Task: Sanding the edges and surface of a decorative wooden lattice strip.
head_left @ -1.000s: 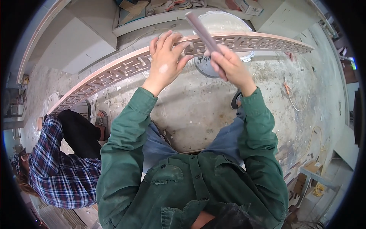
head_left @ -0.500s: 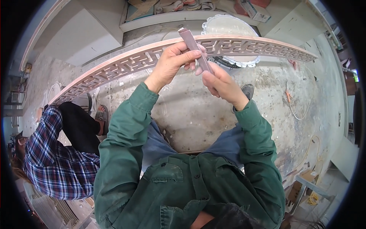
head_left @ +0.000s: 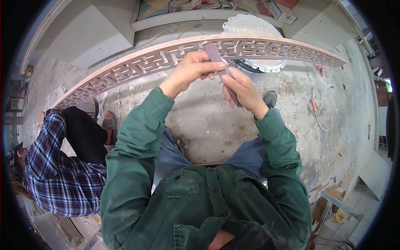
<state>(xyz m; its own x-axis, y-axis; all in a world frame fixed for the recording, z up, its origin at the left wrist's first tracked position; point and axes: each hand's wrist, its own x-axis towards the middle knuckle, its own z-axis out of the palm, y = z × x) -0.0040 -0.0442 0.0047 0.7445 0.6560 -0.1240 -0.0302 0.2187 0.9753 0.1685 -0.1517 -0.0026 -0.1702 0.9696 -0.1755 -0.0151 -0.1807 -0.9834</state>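
Note:
Both my hands hold a narrow, flat, purplish-brown strip (head_left: 213, 51) that looks like folded sandpaper. It slants from upper left to lower right in front of me. My left hand (head_left: 188, 73) pinches its upper part, thumb laid across the face. Lower down, my right hand (head_left: 243, 88) is closed round it, with the thumb on top and the lower end poking out below the fingers. Just beyond my hands, a long openwork lattice panel (head_left: 266, 38) with a pinkish edge spans the view. Whether the strip touches the panel I cannot tell.
At the left a person in a plaid shirt (head_left: 62, 183) sits by the panel's end. A round white-rimmed bucket (head_left: 254, 27) stands behind the panel. An orange-handled tool with a cord (head_left: 314, 106) lies on the floor at right. Cabinets (head_left: 89, 33) stand at the back.
The strip has come down toward me and slightly right, with more of it now below my right hand. Both hands have lowered a little. The lattice panel's middle sits slightly farther off.

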